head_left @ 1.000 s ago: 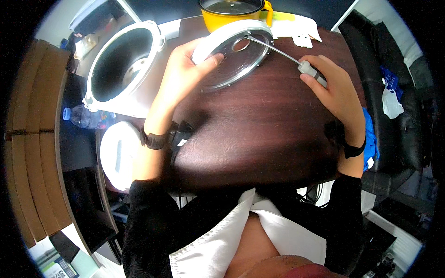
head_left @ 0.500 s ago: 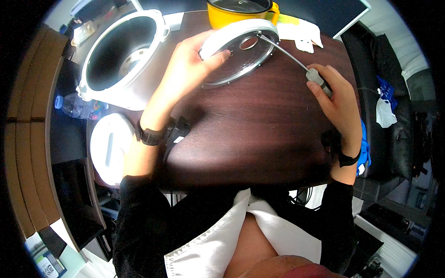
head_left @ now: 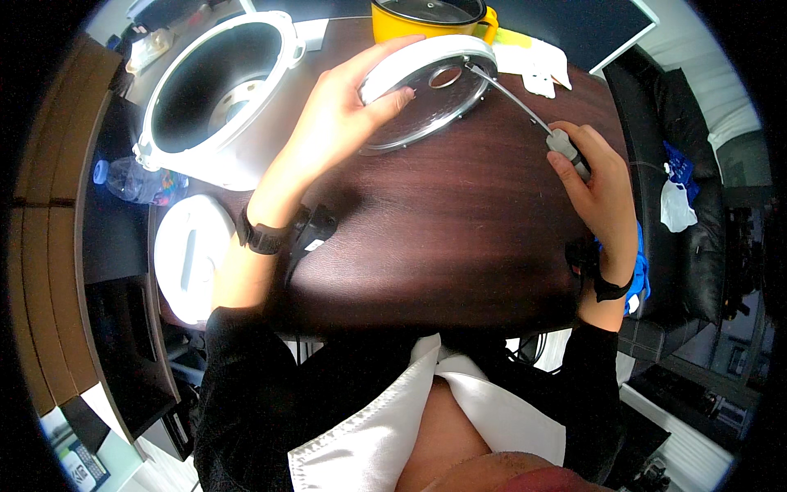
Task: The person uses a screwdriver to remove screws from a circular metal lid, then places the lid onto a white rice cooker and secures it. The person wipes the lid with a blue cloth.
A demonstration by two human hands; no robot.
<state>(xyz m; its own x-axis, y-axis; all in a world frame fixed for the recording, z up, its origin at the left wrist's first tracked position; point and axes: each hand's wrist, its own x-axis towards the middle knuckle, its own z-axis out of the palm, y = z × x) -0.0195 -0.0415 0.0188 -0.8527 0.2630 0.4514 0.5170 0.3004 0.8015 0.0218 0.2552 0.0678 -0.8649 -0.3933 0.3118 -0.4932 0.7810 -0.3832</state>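
Observation:
My left hand (head_left: pixel 348 102) grips the left rim of a round white lid (head_left: pixel 426 115), thumb over its dark, shiny underside. The lid is held tilted above the table's far part, with a round hole near its upper right. In my right hand (head_left: pixel 597 168) is a screwdriver (head_left: pixel 564 141) with a grey handle. Its long metal shaft slants up and left, and the tip meets the lid's inner edge near the hole. To the left stands a white cooker body (head_left: pixel 238 160) without its lid, dark inside. A white oval cover (head_left: pixel 193 254) lies in front of the cooker body.
Behind the lid stands a yellow pot (head_left: pixel 393 31) with a glass lid. White papers (head_left: pixel 533 61) lie to its right. A plastic bottle (head_left: pixel 139 182) is left of the cooker body. Past the dark wooden table (head_left: pixel 443 238), a black sofa (head_left: pixel 689 246) stands at the right.
The lid and both hands have shifted only slightly. The screwdriver stays in my right hand with its tip at the same spot on the lid. The whole view has moved a little.

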